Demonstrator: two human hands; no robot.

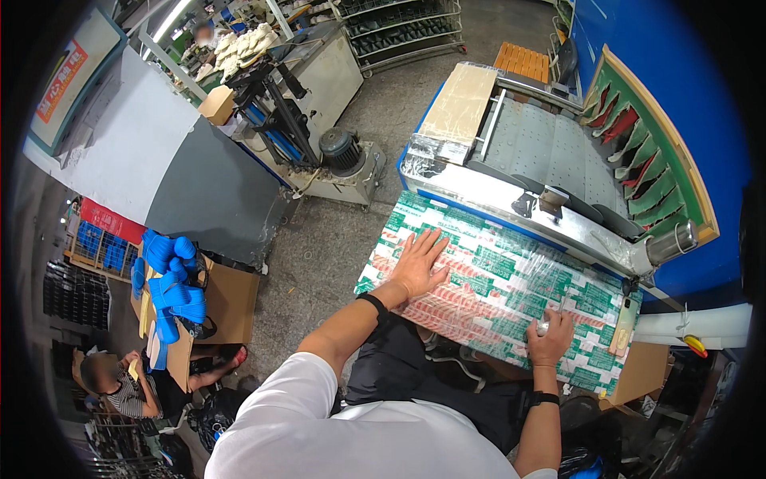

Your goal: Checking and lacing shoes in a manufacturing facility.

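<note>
In front of me is a worktop (479, 271) covered with a green, white and red printed sheet under shiny clear film. My left hand (416, 267) lies flat on its left part, fingers spread, holding nothing. Farther right, near the front edge, my right hand (550, 339) rests on the sheet with its fingers curled round a small silvery-white object (542, 328). Most of that object is hidden by the fingers, so its kind cannot be made out. A flat, phone-like thing (626, 313) lies at the worktop's right end.
Behind the worktop stands a machine with a grey sloping bed (550, 144) and a rack of green and red pieces (638, 152). To the left are a cardboard box (227, 307) with blue bundles (171, 275), a seated person (128, 387) and a motor (341, 150).
</note>
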